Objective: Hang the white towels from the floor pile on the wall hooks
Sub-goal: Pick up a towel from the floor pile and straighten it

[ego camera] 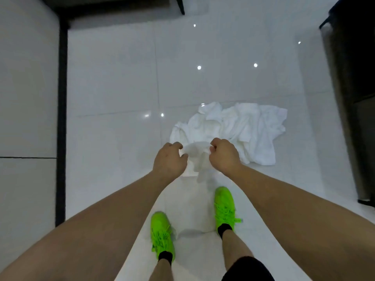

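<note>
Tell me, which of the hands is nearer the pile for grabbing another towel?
The right hand. It is next to the towel pile, while the left hand is farther off. But both hands grip one white towel now.

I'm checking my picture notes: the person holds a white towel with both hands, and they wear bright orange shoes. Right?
Not quite. The head view shows bright green shoes, not orange. Both the left hand and right hand do hold a white towel.
</note>
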### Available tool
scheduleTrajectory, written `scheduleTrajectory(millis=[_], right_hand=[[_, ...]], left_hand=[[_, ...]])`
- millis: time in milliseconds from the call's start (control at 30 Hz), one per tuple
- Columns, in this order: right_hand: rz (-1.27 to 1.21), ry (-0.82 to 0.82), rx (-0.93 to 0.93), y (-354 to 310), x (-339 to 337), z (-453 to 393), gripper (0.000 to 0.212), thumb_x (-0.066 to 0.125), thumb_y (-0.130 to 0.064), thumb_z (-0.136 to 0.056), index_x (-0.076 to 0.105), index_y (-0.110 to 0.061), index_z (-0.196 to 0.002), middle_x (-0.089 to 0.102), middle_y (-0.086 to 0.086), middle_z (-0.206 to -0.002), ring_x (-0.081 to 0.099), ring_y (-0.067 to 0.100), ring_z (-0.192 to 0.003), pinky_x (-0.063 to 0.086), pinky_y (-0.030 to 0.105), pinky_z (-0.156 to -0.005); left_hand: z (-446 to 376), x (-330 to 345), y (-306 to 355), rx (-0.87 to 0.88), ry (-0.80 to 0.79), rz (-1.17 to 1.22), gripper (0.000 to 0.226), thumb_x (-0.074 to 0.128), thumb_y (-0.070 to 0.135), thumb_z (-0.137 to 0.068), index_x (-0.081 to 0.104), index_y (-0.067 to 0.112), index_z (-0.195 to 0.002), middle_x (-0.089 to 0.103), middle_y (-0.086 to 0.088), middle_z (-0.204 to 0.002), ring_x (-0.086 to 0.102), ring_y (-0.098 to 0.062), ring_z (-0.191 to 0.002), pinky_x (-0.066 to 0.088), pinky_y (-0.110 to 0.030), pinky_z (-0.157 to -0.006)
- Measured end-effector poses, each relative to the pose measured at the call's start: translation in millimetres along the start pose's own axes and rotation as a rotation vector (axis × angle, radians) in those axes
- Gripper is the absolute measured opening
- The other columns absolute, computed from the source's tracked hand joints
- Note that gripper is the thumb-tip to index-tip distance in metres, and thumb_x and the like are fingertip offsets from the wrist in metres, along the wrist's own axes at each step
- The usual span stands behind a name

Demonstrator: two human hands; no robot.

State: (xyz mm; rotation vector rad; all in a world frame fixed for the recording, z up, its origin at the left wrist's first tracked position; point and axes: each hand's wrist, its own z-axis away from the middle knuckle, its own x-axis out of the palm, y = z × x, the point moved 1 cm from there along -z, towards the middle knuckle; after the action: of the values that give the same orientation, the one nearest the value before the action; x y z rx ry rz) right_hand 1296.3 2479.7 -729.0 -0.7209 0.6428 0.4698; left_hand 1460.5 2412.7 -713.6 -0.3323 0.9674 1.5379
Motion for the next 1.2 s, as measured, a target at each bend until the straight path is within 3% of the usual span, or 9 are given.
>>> scheduleTrajectory(millis=[167, 400, 633, 933, 1200], right_hand=[[0.027, 0.093, -0.073, -83.0, -125.0, 59.5, 0.014, 0.044, -0.013, -0.095, 0.056, -0.017, -0.101, 0.052, -0.005, -0.078, 0.053, 0.023, -0.082, 0.036, 0.026, -0.062], [0.019, 0.392, -0.206, -192.1, -269.9, 160.0, 0.019, 0.044, -0.017, -0.098, 0.059, -0.019, -0.109, 0.061, 0.004, -0.096, 0.055, 0.026, -0.085, 0.040, 0.029, -0.067], [-0.060, 0.679, -0.276, -246.9, -357.8, 285.8, 0.018, 0.044, -0.021, -0.098, 0.060, -0.022, -0.105, 0.058, -0.002, -0.093, 0.055, 0.022, -0.090, 0.040, 0.029, -0.073], [0.091, 0.900, -0.172, -233.3, -421.2, 412.0, 0.017, 0.048, -0.022, -0.098, 0.063, -0.018, -0.105, 0.065, 0.005, -0.108, 0.059, 0.027, -0.101, 0.040, 0.031, -0.075], [0.084, 1.019, -0.104, -148.0, -454.9, 508.1, 0.025, 0.048, -0.024, -0.096, 0.066, -0.020, -0.113, 0.065, 0.003, -0.111, 0.059, 0.023, -0.101, 0.049, 0.032, -0.082]], left_hand=[[65.1, -113.3, 51.4, 0.168, 0.076, -0.119, 0.043, 0.052, 0.031, -0.098, 0.050, 0.018, -0.138, 0.047, -0.006, -0.139, 0.052, -0.026, -0.120, 0.043, -0.032, -0.092], [154.7, -271.2, 133.4, 0.364, 0.321, -0.126, 0.044, 0.051, 0.032, -0.097, 0.049, 0.019, -0.138, 0.047, -0.005, -0.137, 0.051, -0.026, -0.119, 0.044, -0.034, -0.093], [268.7, -383.8, 205.3, 0.627, 0.554, -0.137, 0.044, 0.053, 0.034, -0.094, 0.052, 0.019, -0.135, 0.051, -0.005, -0.132, 0.054, -0.026, -0.112, 0.047, -0.037, -0.093], [377.7, -398.0, 274.7, 0.911, 0.600, -0.169, 0.044, 0.055, 0.037, -0.095, 0.050, 0.024, -0.137, 0.048, -0.001, -0.139, 0.050, -0.023, -0.121, 0.047, -0.038, -0.098], [461.1, -338.8, 363.0, 1.062, 0.604, -0.197, 0.043, 0.057, 0.037, -0.095, 0.052, 0.024, -0.136, 0.051, -0.003, -0.135, 0.051, -0.023, -0.120, 0.045, -0.036, -0.097]])
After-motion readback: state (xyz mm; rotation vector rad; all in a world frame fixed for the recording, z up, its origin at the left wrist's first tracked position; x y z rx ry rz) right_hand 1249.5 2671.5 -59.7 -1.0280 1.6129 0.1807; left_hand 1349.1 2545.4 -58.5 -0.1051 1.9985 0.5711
